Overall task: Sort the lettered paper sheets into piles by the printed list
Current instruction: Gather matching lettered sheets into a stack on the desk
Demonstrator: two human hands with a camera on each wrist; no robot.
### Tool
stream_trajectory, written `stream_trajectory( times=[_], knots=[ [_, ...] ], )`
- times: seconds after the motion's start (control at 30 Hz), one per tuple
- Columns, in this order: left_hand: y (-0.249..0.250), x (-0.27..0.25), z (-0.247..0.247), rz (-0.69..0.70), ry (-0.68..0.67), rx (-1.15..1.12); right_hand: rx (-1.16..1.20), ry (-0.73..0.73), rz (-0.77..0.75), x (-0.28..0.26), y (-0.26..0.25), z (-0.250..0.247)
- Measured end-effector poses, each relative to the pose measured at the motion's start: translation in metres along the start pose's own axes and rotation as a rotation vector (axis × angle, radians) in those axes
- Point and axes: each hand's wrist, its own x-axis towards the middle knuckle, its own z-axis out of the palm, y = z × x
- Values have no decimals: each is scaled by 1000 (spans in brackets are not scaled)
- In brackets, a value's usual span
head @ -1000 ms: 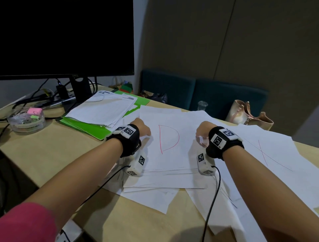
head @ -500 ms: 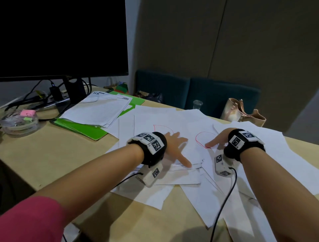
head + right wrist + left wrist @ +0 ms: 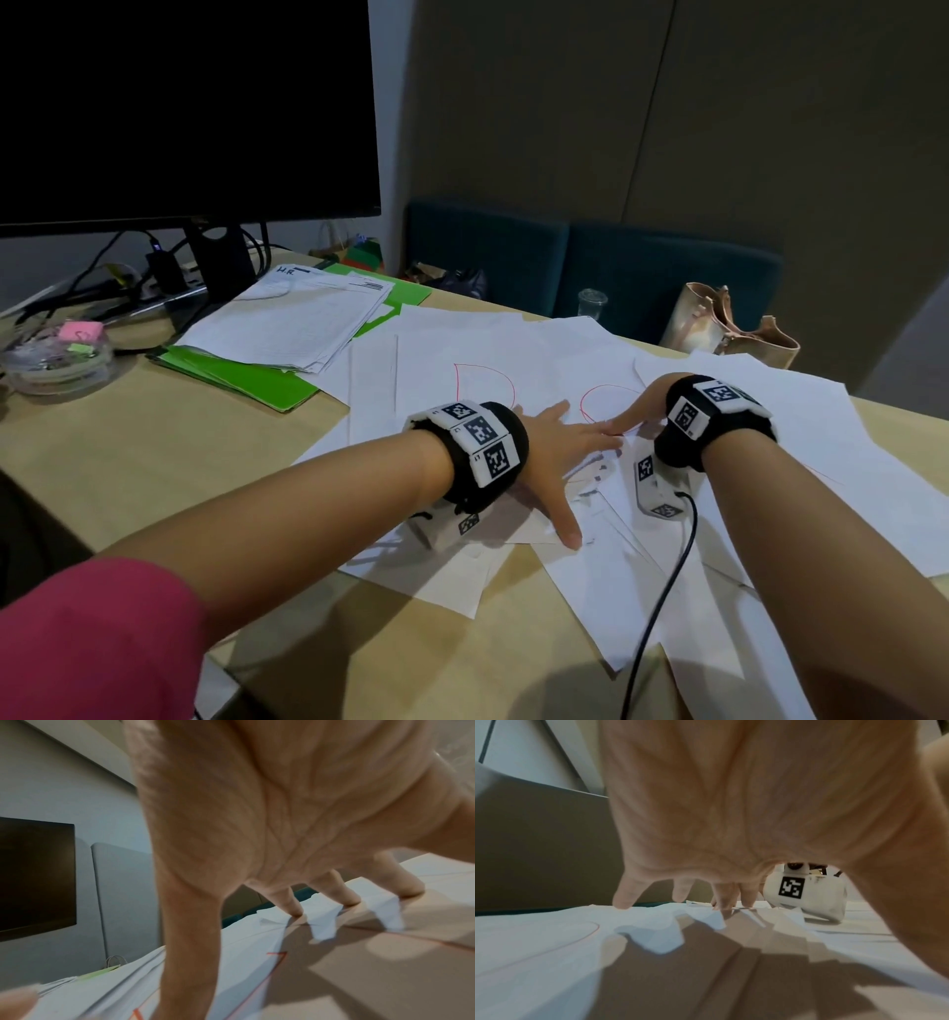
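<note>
White sheets with red hand-drawn letters lie scattered and overlapping on the wooden table (image 3: pixel 154 452). One sheet showing a red D (image 3: pixel 482 380) lies just beyond my left wrist. Another with a red curve (image 3: pixel 606 398) is beside it on the right. My left hand (image 3: pixel 557 452) lies flat with spread fingers on the stack, its fingertips (image 3: pixel 623 902) touching paper. My right hand (image 3: pixel 634 411) presses straight fingertips (image 3: pixel 295 908) onto the sheet with the red curve. A sheet with red lines (image 3: pixel 277 955) shows under the right palm. The two hands almost touch.
A dark monitor (image 3: pixel 185 103) stands at the back left. In front of it a green folder (image 3: pixel 246 380) carries printed sheets (image 3: pixel 287 329). A clear dish of clips (image 3: pixel 56 354) sits at far left. A beige bag (image 3: pixel 719 324) and plastic cup (image 3: pixel 591 300) stand behind the table.
Both hands left the sides of the D sheet, opened, and moved right and toward each other. They now lie flat on the papers, closer together than half a second ago.
</note>
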Motion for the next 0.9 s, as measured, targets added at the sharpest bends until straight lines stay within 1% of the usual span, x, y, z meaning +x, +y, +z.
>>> stream_trajectory(
  times=[0.1,0.2,0.23,0.33,0.37,0.4,0.5,0.57,0.8,0.9],
  knots=[
    [1,2,-2,-30,-43,25,53,18,-24,0,0,5],
    [-1,1,-3,-20,-26,48,68,136,-53,-1,2,9],
    [-3,1,-2,-10,-11,60,74,142,-65,-2,0,9],
    [-12,-4,1,-20,8,62,84,18,-54,-7,-15,9],
    [-16,-6,2,-33,12,44,92,-3,-54,-8,-20,8],
    [-20,-10,2,-49,9,25,98,-1,-52,-9,-24,7],
    [-35,-17,5,-88,12,-38,120,111,-50,-4,-23,8],
    [-44,-20,8,-109,7,-61,106,131,-65,-3,-26,9],
    [-64,-27,12,-170,-2,-85,4,119,-112,0,-53,9],
    [-69,-29,13,-196,13,-95,7,48,-89,-7,-65,8]
  ],
)
